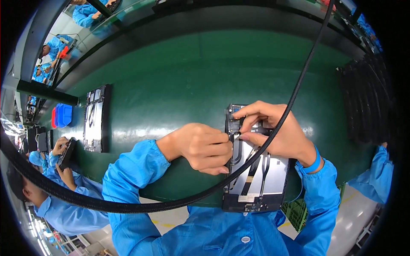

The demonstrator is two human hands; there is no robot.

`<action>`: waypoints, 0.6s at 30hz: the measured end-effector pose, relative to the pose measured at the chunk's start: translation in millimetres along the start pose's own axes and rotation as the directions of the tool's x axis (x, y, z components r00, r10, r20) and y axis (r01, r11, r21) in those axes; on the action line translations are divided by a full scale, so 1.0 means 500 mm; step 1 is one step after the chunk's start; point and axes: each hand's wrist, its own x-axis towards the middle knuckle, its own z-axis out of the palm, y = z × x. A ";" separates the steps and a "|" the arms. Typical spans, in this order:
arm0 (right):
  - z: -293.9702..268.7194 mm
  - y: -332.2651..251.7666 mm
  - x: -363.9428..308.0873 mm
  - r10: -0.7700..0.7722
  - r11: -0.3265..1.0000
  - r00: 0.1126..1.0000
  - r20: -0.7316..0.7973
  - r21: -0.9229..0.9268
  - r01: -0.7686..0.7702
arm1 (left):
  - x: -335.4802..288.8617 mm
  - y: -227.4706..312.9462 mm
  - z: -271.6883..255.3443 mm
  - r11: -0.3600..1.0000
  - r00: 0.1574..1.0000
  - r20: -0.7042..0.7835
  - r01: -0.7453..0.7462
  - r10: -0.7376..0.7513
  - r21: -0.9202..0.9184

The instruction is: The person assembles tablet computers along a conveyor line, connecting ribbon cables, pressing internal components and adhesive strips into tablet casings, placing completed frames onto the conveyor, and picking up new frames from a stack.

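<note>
An opened tablet-like device (pixel 278 177) lies in front of me at the bench's near edge, with a silver panel, dark frame and black flat cables. Over its upper left part, my right hand (pixel 277 130) has thumb and fingers pinched together, and whatever is between them is too small to make out. A blue band circles that wrist. Beside the device's left edge, my left hand (pixel 203 147) is curled closed with its knuckles up. Its fingertips are turned toward the device, and I cannot see what they hold.
A black cable (pixel 299 81) loops across the view above my hands. On the green bench (pixel 171 81), a similar opened device (pixel 95 121) lies left, near blue bins (pixel 64 115). Dark stacked trays (pixel 367 100) stand right. A co-worker (pixel 70 205) handles a dark device at left.
</note>
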 end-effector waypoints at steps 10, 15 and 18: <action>0.015 0.015 -0.005 0.054 0.997 0.996 -0.066 0.067 -0.050 | 0.000 -0.033 -0.001 0.998 0.998 0.009 0.056 -0.056 0.015; 0.024 0.014 -0.005 0.103 0.984 0.983 -0.153 -0.131 -0.124 | -0.011 -0.034 -0.006 0.996 0.998 0.008 0.066 -0.066 0.054; 0.032 0.017 -0.002 0.151 0.987 0.969 -0.196 -0.026 -0.158 | -0.014 -0.035 -0.017 0.995 0.994 0.047 0.093 -0.095 0.041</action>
